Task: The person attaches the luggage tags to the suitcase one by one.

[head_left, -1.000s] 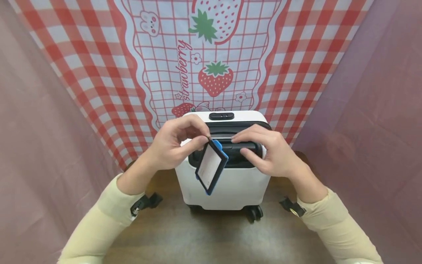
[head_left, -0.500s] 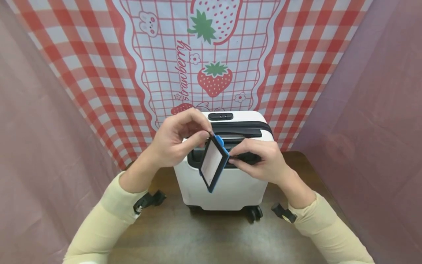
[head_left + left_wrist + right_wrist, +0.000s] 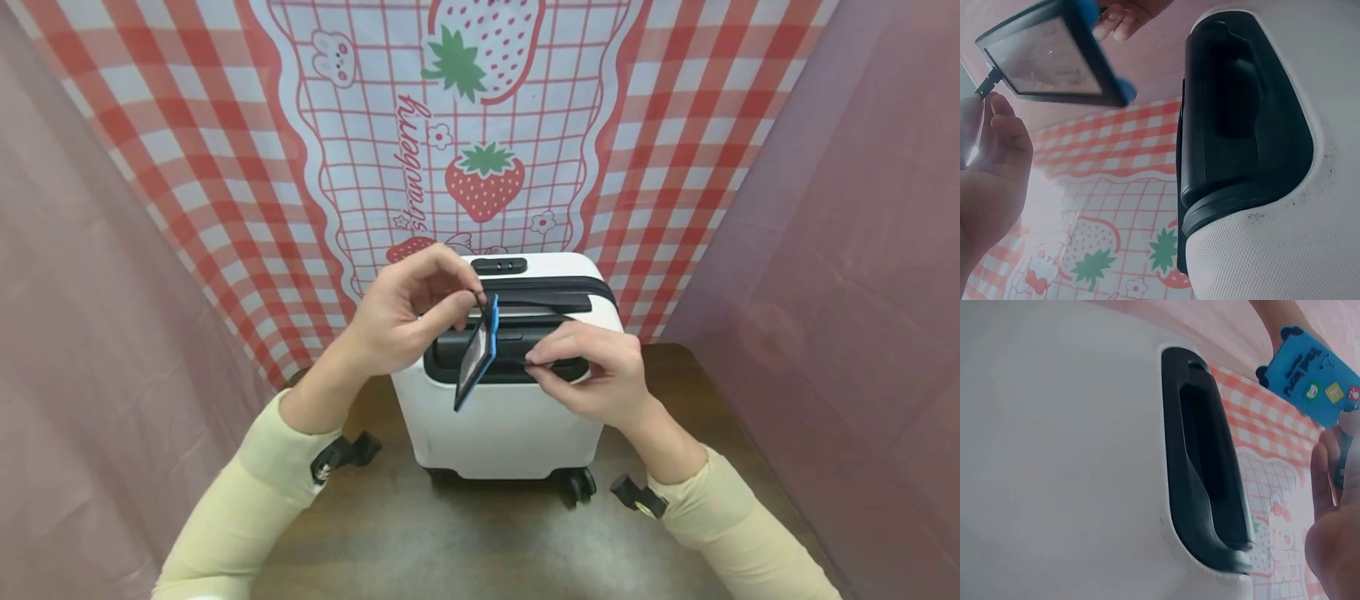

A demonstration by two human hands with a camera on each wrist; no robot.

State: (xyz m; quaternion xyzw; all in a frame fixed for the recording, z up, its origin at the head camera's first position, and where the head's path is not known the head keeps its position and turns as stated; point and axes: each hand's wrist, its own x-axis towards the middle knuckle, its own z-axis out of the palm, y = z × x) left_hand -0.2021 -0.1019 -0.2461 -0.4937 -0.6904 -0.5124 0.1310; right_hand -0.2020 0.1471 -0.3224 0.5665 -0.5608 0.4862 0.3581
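Note:
A luggage tag [image 3: 477,354] with a black frame, a clear window and a blue back hangs tilted above a white suitcase [image 3: 502,433]. My left hand [image 3: 408,321] pinches the tag's short black strap [image 3: 989,83] between thumb and index finger. To the right of the tag, my right hand [image 3: 592,367] pinches a thin dark strap piece between thumb and fingertips. In the right wrist view, the tag's blue back [image 3: 1313,378] shows printed letters and small coloured pictures. The suitcase's black handle [image 3: 1200,137] lies below both hands. Fingers partly hide how the strap runs.
The suitcase stands upright on a brown wooden table [image 3: 450,542], its black wheels [image 3: 576,483] at the front. A red-checked strawberry cloth [image 3: 487,183] hangs behind it. Pinkish curtains [image 3: 825,292] close off both sides. Black wrist mounts sit on both sleeves.
My right hand has come down from the suitcase handle and pinched the dark strap, then shifted slightly right of the tag. The tag has turned nearly edge-on. My left hand has kept its pinch.

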